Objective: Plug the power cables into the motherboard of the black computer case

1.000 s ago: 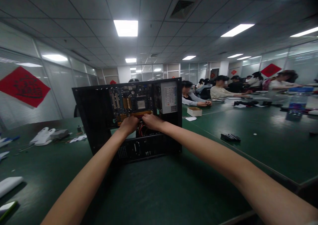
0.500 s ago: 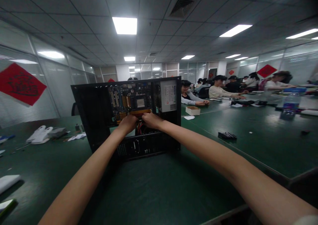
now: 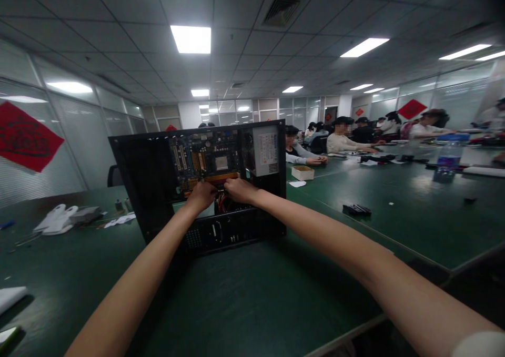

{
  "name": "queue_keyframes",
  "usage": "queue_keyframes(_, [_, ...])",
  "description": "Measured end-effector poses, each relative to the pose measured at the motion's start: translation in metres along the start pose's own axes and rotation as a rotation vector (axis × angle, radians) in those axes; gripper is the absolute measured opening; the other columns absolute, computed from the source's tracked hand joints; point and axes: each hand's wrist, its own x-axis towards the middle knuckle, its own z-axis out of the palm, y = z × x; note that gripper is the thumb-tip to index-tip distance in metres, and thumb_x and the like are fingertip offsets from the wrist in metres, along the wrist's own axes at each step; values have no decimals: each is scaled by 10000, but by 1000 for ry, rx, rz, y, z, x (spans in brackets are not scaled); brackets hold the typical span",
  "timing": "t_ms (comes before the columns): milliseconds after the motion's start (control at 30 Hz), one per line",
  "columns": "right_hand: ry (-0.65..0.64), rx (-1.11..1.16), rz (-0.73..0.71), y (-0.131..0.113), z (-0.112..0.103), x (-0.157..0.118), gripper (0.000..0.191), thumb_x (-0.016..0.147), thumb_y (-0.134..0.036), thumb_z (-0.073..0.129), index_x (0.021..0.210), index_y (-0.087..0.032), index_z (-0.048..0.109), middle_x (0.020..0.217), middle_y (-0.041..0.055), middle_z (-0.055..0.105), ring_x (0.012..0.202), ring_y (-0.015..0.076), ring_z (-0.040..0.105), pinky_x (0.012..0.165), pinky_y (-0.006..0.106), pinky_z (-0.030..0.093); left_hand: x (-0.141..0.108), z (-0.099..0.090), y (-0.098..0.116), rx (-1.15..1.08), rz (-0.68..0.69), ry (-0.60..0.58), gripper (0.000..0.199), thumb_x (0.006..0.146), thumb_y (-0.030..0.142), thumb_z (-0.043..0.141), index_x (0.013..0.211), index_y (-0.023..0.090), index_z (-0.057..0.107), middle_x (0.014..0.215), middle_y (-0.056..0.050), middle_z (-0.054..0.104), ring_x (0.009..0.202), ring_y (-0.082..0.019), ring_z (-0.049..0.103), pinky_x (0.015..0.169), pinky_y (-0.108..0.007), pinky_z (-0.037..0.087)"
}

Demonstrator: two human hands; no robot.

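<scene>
An open black computer case [image 3: 138, 173] stands upright on the green table, its inside facing me. Within it are a motherboard [image 3: 209, 149] and, at upper right, a silver power supply [image 3: 266, 149]. My left hand [image 3: 202, 195] and my right hand [image 3: 240, 190] reach in side by side at the lower edge of the board, by the orange memory slots [image 3: 223, 177]. Fingers of both hands are closed in a pinch; what lies between them is too small to make out. Coloured cables [image 3: 221, 203] show just below the hands.
White plastic bags [image 3: 57, 219] and a grey box lie at left. To the right are a small open box [image 3: 303, 173], a black part [image 3: 356, 210] and a water bottle [image 3: 450, 154]. Several people sit along the tables behind.
The view has turned slightly to the right, so the room shifts left in it. Both hands stay at the same spot in the case, with hardly any movement.
</scene>
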Motion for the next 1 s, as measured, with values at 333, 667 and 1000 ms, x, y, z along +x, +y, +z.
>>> queue_keyframes(333, [-11,22,27,-2,-4,-1,252,927,-163,529,1138,-75,633,1169,184,649,1074,280,657,898,352,507,1,-1,5,3,3,5,268,909,247,557,1007,180,797,1022,-103,774,967,-227,700,822,-277,485])
queue_keyframes(667, [-15,36,55,-2,-4,-1,233,933,-120,504,1128,-82,627,1151,186,659,1062,261,664,890,327,497,-2,0,4,5,12,1,269,909,225,554,1026,182,792,1039,-105,770,991,-221,696,827,-267,483])
queue_keyframes(1000, [-35,5,39,0,-1,4,245,937,-111,493,1131,-68,635,1153,207,662,1066,269,665,883,333,507,-1,-1,7,-31,4,22,266,924,247,551,999,164,793,992,-117,773,925,-214,705,791,-262,479])
